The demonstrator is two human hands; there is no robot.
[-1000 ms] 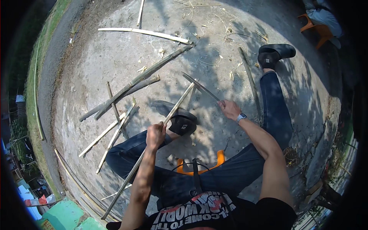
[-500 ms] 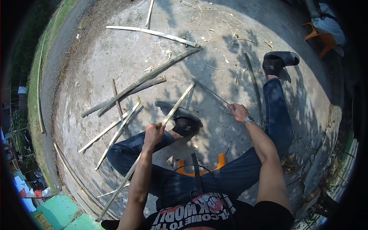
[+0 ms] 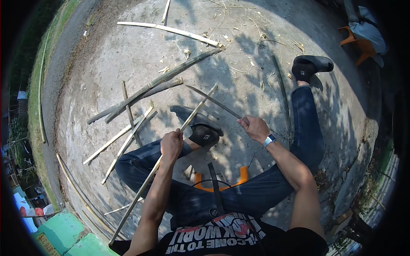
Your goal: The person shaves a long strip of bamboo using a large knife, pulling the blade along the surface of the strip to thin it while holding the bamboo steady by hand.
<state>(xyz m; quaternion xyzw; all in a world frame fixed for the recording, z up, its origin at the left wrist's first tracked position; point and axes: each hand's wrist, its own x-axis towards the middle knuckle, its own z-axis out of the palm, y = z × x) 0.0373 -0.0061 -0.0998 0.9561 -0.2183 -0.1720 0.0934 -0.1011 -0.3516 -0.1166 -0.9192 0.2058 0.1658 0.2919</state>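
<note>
My left hand [image 3: 172,146] is closed around a long pale bamboo strip [image 3: 194,113]. The strip slants from beyond my left shoe down past my left forearm, its lower end near the bottom left. In my right hand [image 3: 255,128], with a watch on the wrist, is a long thin knife [image 3: 218,103], gripped at the handle, which my fingers hide. The blade points up and left and crosses the strip near its far end; whether it touches cannot be told. My left shoe [image 3: 196,120] lies under the strip, close to the blade.
Several bamboo strips [image 3: 128,143] lie crossed to the left, with thicker bamboo lengths [image 3: 162,81] beyond. A green bamboo piece [image 3: 282,89] lies beside my right leg. Shavings [image 3: 256,30] litter the far ground. An orange stool [image 3: 242,175] is under me; another person [image 3: 367,32] sits far right.
My right hand has moved left with the knife, so its blade, formerly by the strip's tip, now extends across and past the strip. The left hand keeps its hold, the strip shifting slightly.
</note>
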